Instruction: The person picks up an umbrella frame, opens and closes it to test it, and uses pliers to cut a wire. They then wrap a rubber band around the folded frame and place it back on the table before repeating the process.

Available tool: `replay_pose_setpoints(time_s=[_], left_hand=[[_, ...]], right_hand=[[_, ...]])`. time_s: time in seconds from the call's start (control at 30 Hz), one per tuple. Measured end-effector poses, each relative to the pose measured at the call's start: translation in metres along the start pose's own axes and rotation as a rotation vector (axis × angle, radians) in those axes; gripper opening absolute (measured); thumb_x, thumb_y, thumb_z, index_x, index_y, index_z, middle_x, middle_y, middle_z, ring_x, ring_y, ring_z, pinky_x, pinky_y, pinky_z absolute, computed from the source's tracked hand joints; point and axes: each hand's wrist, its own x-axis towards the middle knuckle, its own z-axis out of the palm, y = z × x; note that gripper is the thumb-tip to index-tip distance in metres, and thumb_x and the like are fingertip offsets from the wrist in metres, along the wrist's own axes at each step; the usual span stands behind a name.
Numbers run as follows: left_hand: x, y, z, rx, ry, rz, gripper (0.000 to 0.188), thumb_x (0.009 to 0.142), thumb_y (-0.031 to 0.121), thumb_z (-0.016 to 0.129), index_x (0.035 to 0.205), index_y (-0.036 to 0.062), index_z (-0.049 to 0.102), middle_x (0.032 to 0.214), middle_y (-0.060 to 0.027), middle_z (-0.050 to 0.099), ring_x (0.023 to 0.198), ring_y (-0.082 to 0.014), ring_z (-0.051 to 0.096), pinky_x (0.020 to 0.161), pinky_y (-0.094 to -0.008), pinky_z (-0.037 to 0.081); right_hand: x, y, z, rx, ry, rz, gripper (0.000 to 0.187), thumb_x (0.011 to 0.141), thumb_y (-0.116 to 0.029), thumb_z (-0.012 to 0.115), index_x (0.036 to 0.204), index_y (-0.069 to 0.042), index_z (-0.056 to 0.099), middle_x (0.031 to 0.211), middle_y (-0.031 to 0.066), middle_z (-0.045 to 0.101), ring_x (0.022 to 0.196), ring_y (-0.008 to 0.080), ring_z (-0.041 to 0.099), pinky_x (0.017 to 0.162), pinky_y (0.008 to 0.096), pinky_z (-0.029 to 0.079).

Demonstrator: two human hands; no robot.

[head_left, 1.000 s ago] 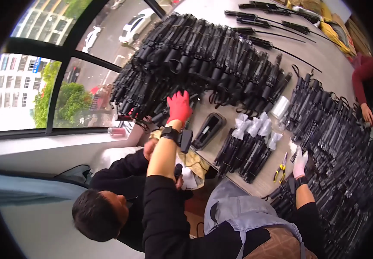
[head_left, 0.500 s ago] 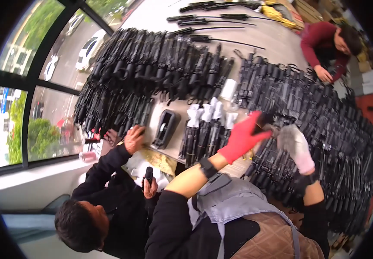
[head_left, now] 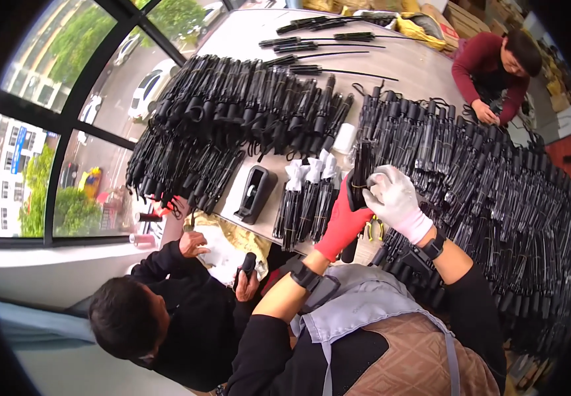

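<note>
Window-side worktable (head_left: 404, 66) lies heaped with black folded umbrellas (head_left: 232, 112); my left hand (head_left: 345, 221) and right hand (head_left: 394, 198) both grip one umbrella (head_left: 361, 178) (plenty remain, I judge).

A long pale table (head_left: 391, 59) carries two big heaps of folded black umbrellas, one along the window side (head_left: 232, 112) and one down the right (head_left: 483, 171). Between the heaps lie a black tape dispenser (head_left: 252, 193), a small row of umbrellas with white wrapped tops (head_left: 308, 198) and a white roll (head_left: 345, 138). Several bare black umbrella shafts (head_left: 318, 43) lie at the far end, near a yellow bundle (head_left: 421, 30). A person in a dark red top (head_left: 490, 63) works at the far right corner. Another person in black (head_left: 173, 310) crouches below the table edge beside a crumpled yellowish sheet (head_left: 226, 241). Through the window (head_left: 67, 119), parked cars and trees show below.
</note>
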Motion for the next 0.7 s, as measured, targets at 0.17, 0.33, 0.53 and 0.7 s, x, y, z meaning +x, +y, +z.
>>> replay_pose_setpoints(time_s=[0.17,0.33,0.53,0.7], left_hand=[[0.005,-0.019,-0.002,0.137,0.111,0.184,0.074,0.077,0.006,0.067,0.143,0.0059,0.034,0.113,-0.0083,0.057,0.097,-0.0172,0.057,0.077,-0.0311,0.049],[-0.001,-0.026,-0.002,0.241,0.108,0.038,0.071,0.076,0.009,0.070,0.139,0.0060,0.038,0.107,-0.0129,0.061,0.097,-0.0258,0.060,0.077,-0.0350,0.049],[0.017,-0.018,-0.048,1.251,-0.030,0.258,0.073,0.073,0.015,0.075,0.138,0.0075,0.042,0.100,-0.0158,0.063,0.089,-0.0366,0.061,0.073,-0.0380,0.049],[0.033,0.003,-0.049,0.615,-0.478,-0.045,0.065,0.078,0.019,0.073,0.135,0.0070,0.044,0.090,-0.0082,0.058,0.084,-0.0276,0.060,0.077,-0.0378,0.048]], right_hand=[[0.001,-0.007,0.015,-0.019,0.079,-0.008,0.024,0.075,-0.009,0.067,0.096,-0.007,0.056,0.089,0.0125,0.056,0.085,0.0319,0.059,0.074,0.0413,0.049],[-0.024,0.003,0.009,0.075,-0.023,0.061,0.017,0.077,-0.008,0.065,0.090,-0.005,0.055,0.082,0.0094,0.056,0.076,0.0272,0.059,0.069,0.0385,0.049],[-0.047,0.006,-0.018,0.955,-0.209,0.750,0.012,0.088,-0.012,0.054,0.079,-0.004,0.055,0.071,0.0010,0.053,0.056,0.0115,0.051,0.050,0.0273,0.042],[-0.073,0.024,-0.051,1.548,-0.361,1.078,0.021,0.095,-0.023,0.051,0.088,-0.005,0.061,0.066,0.0006,0.054,0.047,0.0059,0.045,0.038,0.0222,0.033]])
